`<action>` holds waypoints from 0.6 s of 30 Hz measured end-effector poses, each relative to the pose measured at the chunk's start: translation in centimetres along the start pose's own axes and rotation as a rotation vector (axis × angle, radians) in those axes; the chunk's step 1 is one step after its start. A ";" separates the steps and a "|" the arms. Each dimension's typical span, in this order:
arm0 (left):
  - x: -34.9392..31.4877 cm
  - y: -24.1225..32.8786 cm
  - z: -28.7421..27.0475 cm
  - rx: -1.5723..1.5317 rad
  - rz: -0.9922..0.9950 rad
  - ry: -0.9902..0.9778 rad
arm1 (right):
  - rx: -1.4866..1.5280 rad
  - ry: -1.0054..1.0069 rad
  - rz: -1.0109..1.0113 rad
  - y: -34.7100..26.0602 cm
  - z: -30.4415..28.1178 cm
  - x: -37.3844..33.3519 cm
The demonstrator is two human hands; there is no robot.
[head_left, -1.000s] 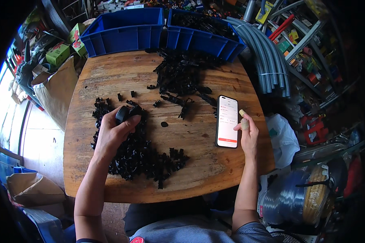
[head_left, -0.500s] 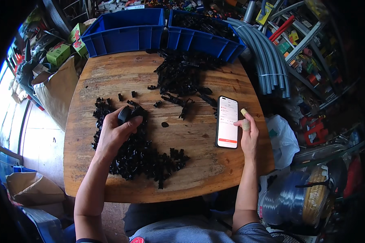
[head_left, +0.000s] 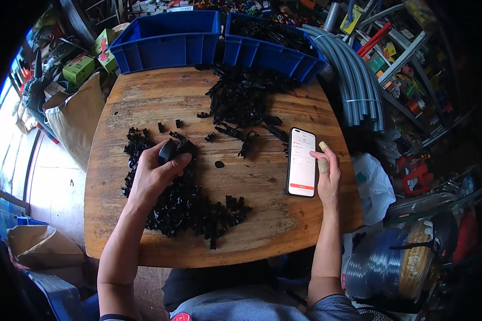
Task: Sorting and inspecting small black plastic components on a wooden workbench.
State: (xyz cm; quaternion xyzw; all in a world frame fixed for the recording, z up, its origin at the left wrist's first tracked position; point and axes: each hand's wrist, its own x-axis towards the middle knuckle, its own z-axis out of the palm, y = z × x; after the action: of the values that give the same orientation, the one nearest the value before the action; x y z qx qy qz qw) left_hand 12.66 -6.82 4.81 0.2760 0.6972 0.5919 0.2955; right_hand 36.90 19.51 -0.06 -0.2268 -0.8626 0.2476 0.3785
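My left hand point(head_left: 154, 174) is closed around a rounded black plastic part point(head_left: 167, 152), the thumb lying along its right side; the palm hides part of it. Under and around that hand spreads a heap of small black plastic clips point(head_left: 185, 211). A smartphone point(head_left: 301, 174) with a lit white screen and a red bar low on it lies flat toward the table's right side. Beside it my right hand point(head_left: 329, 174) is open, holding nothing, one fingertip at the right part of the screen. Two of its fingers wear pale wraps.
Longer black plastic parts point(head_left: 241, 99) are piled at the wooden table's point(head_left: 257, 214) far side. Behind them stand two blue bins, the left bin point(head_left: 168, 53) and the right bin point(head_left: 273, 60), which holds black parts. Grey conduit point(head_left: 356, 80) and a plastic bag point(head_left: 372, 187) flank the right edge.
My right fingertip has shifted slightly up the phone's screen, and part of the picture on the screen differs. My left hand keeps its hold on the black part.
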 end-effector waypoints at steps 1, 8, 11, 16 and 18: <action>0.0 0.0 0.0 0.000 0.000 0.001 | 0.001 -0.001 -0.001 -0.1 0.0 -0.1; 0.0 0.0 -0.1 0.008 -0.002 0.005 | -0.003 0.055 0.076 -0.3 -0.1 -0.6; 0.0 0.1 -0.1 0.008 -0.008 0.007 | 0.019 0.054 0.077 -0.1 -0.2 -0.8; 0.0 -0.1 -0.3 0.012 0.025 -0.001 | 0.008 0.048 0.120 -0.2 0.0 -0.8; 0.0 -0.1 -0.2 0.011 0.029 0.001 | 0.009 0.062 0.108 -0.2 0.1 -0.8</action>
State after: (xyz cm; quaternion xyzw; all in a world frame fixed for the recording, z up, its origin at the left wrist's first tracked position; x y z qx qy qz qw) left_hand 12.50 -6.93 4.78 0.2875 0.6966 0.5922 0.2852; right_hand 37.28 18.91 -0.38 -0.2787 -0.8359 0.2645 0.3920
